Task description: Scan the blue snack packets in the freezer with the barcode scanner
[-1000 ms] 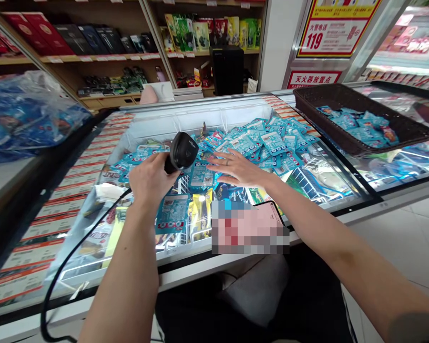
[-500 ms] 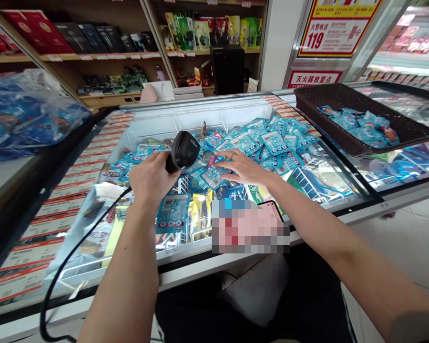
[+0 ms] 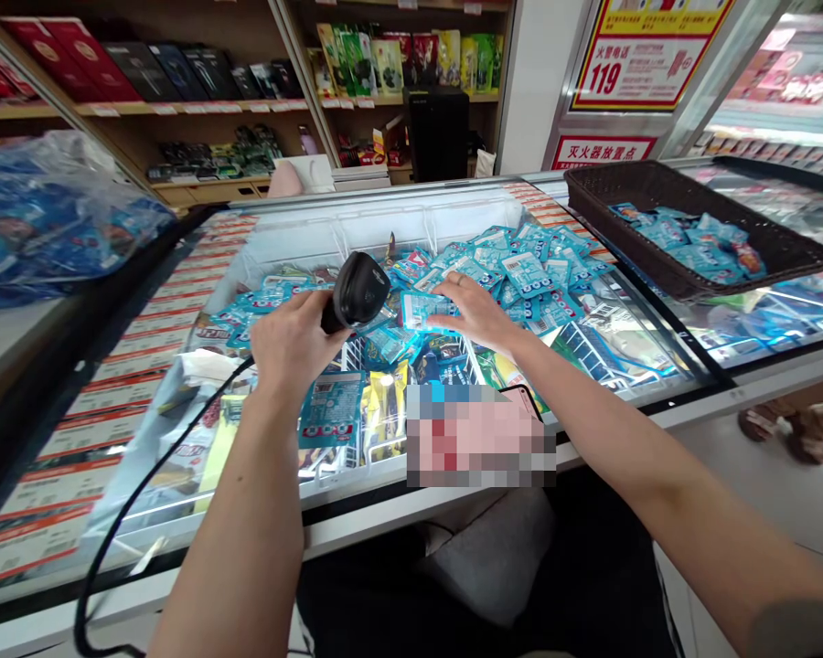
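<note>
My left hand is closed round the grip of a black corded barcode scanner, its head tipped to the right. Just right of the scanner, my right hand has a small blue snack packet between thumb and fingers. Below both hands, a heap of similar blue packets lies in the glass-topped display freezer. One larger-looking blue packet rests flat near the front, beside yellow packets.
A brown basket with several blue packets stands at the right. At the front edge lies a phone, its screen blurred out. The scanner's cable loops down on the left, below a plastic bag of blue packets. Someone's feet show at the right.
My right hand has moved slightly up and right and its fingers have closed on a blue packet. The scanner has shifted a little to the right. Feet have appeared at the right.
</note>
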Tool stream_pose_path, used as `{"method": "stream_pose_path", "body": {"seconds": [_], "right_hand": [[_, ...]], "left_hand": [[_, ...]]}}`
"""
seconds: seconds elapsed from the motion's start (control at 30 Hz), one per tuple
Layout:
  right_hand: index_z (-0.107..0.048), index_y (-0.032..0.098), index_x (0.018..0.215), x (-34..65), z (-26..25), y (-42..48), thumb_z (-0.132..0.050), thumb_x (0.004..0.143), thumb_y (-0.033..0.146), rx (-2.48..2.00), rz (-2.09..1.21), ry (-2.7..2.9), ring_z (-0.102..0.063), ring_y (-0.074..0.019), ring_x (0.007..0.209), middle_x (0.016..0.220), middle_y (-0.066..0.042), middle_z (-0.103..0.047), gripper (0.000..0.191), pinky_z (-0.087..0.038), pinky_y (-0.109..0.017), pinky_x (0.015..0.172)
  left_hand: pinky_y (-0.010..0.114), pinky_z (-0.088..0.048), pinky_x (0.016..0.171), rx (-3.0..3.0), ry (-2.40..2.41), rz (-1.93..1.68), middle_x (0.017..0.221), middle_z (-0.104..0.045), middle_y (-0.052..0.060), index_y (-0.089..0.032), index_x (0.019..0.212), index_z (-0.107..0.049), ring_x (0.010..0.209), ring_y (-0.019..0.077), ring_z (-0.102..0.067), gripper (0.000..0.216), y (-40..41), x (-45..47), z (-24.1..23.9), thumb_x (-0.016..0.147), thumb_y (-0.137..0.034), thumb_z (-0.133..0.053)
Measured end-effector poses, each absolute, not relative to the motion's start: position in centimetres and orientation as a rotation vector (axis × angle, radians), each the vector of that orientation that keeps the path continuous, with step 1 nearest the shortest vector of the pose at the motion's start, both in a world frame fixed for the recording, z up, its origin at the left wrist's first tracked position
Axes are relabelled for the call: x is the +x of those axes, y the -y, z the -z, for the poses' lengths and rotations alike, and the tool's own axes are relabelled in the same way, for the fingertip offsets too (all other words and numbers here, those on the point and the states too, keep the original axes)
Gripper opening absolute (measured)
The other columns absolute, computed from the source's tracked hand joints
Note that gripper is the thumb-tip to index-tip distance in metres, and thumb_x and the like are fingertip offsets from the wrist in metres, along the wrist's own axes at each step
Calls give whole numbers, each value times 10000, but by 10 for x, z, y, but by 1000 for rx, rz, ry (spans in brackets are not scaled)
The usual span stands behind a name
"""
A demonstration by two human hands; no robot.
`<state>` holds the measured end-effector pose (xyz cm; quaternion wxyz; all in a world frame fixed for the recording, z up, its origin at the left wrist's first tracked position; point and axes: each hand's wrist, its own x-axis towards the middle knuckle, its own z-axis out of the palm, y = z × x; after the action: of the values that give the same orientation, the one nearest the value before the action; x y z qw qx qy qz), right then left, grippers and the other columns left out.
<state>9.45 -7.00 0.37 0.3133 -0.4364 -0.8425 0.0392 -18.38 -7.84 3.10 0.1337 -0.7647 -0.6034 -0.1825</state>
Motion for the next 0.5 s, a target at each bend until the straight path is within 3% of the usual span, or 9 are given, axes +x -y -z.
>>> {"method": "stream_pose_path", "body": {"seconds": [0.1, 0.5], "right_hand": [[-584, 201, 1118, 98, -2, 65, -472, 930, 464, -1149, -147, 2074, -553, -221, 1057, 1095, -86, -588, 342, -454, -371, 931], [-628, 192, 1025, 107, 1, 53, -395, 911, 598, -1258, -149, 1771, -598, -224, 965, 1010, -92, -657, 482, -472, -372, 871]], "left_hand": [[338, -416, 751, -2230, 1727, 540, 1074, -660, 69, -248, 1127, -596, 993, 277, -610, 404, 80, -182, -32, 801, -472, -508], [297, -383, 641, -2389, 1526, 490, 1003, -686, 61, -238, 1102, -624, 937, 245, -628, 361, 87, -173, -35, 815, -427, -515]]}}
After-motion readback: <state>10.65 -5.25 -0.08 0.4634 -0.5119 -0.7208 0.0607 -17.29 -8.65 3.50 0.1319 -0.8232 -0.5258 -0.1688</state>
